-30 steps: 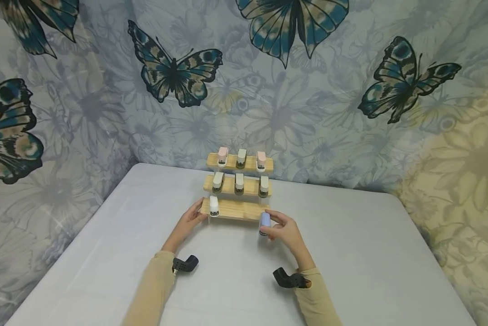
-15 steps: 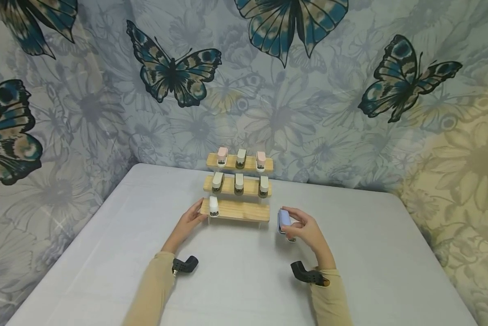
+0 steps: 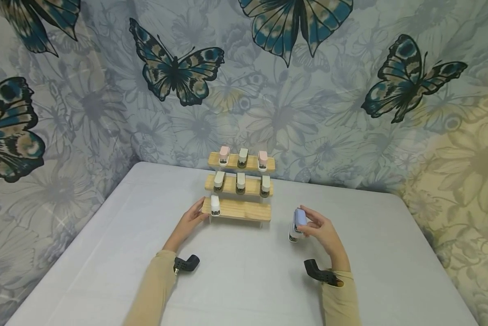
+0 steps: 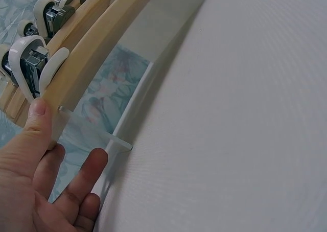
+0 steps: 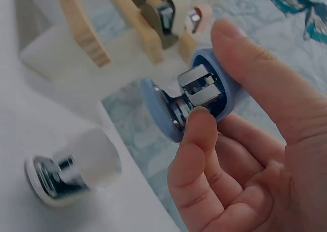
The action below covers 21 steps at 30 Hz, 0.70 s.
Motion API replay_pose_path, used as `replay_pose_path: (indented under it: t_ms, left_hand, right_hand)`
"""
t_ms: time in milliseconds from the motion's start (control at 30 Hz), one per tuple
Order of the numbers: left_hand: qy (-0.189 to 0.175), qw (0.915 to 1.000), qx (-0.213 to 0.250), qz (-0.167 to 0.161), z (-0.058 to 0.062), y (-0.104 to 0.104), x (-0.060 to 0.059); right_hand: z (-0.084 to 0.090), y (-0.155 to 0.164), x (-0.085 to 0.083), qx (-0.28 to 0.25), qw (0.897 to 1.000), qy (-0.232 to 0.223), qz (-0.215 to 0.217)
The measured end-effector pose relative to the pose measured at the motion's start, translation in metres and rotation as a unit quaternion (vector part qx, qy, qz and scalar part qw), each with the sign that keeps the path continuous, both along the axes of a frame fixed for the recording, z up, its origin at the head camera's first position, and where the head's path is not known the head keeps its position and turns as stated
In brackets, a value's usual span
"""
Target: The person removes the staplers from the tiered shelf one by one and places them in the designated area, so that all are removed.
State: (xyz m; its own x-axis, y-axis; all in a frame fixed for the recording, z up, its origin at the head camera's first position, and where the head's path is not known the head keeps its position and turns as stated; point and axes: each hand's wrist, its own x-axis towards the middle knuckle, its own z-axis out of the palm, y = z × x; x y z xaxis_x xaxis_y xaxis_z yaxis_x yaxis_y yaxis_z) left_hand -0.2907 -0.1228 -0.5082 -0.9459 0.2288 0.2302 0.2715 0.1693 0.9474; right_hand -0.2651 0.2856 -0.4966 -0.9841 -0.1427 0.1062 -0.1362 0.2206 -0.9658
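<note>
A three-tier wooden display rack (image 3: 248, 209) stands at the table's middle. My left hand (image 3: 188, 225) holds its lower left end; in the left wrist view the thumb (image 4: 38, 119) rests on the board's end beside a white mini stapler (image 4: 30, 63). My right hand (image 3: 322, 231) pinches a lavender-blue mini stapler (image 3: 300, 217) between thumb and fingers, off the table to the right of the rack. In the right wrist view that blue stapler (image 5: 163, 109) shows its metal inside. Just below it, a second white stapler (image 5: 76, 165) is on the table.
Pale and pink mini staplers stand on the upper boards, such as a pink one (image 3: 262, 159) and a cream one (image 3: 241, 182). The white table (image 3: 244, 280) reaches a butterfly-printed backdrop (image 3: 292, 127). Dark wrist cameras (image 3: 323, 273) sit on both wrists.
My right hand has moved right with the blue stapler, away from the front of the rack's right end. The white stapler beneath it has come into view. My left hand stays put.
</note>
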Motion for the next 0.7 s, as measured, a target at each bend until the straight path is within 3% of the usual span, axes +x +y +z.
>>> replay_pose_path:
  t_ms: [233, 433, 700]
  left_hand:
    - [-0.011, 0.9999, 0.002, 0.009, 0.001, 0.0, 0.001]
    - [-0.009, 0.9999, -0.003, -0.005, 0.0, 0.0, 0.001]
    - [-0.002, 0.9999, -0.01, 0.0, 0.003, 0.001, 0.002]
  right_hand:
    - [0.031, 0.01, 0.023, 0.007, 1.0, 0.003, 0.015]
    - [0.032, 0.02, 0.027, 0.013, 1.0, -0.024, 0.015]
    - [0.031, 0.026, 0.031, 0.011, 0.998, -0.056, 0.029]
